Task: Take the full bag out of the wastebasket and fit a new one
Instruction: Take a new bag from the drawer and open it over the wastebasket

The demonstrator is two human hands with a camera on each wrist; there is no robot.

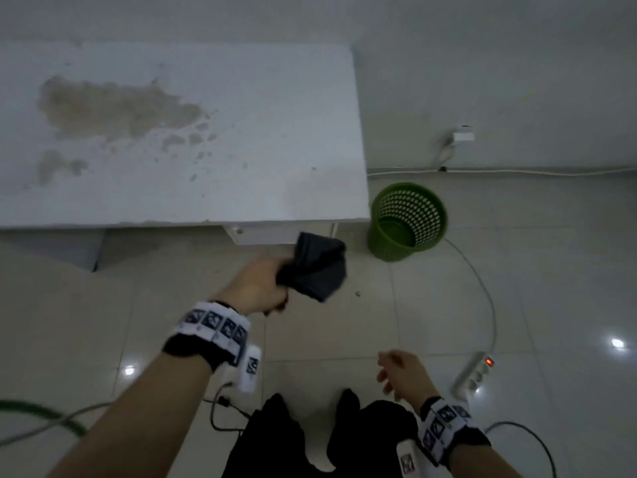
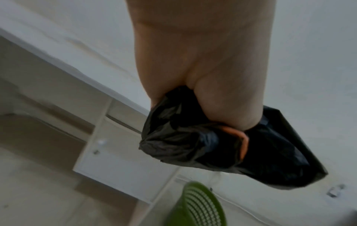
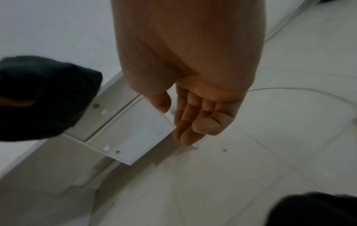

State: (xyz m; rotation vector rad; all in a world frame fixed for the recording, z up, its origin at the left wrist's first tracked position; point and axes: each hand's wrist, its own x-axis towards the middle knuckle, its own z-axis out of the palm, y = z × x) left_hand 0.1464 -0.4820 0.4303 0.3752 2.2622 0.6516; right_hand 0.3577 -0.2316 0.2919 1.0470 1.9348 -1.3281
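Observation:
A green perforated wastebasket (image 1: 408, 220) stands on the tiled floor by the table's right corner, with no bag in it; its rim (image 2: 201, 203) shows at the bottom of the left wrist view. My left hand (image 1: 256, 288) grips a folded black bin bag (image 1: 315, 267), held in the air left of the basket. The bag (image 2: 195, 137) bunches in the fist (image 2: 222, 99). My right hand (image 1: 396, 372) hangs lower right, fingers (image 3: 191, 120) relaxed and holding nothing. The black bag (image 3: 44, 97) also appears at the left of the right wrist view.
A white table (image 1: 179, 132) with a stained top fills the upper left. A power strip (image 1: 475, 374) with a lit switch and its cable (image 1: 482, 291) lie on the floor at right. My dark trouser legs (image 1: 310, 439) are below. A wall socket (image 1: 463, 134) sits behind the basket.

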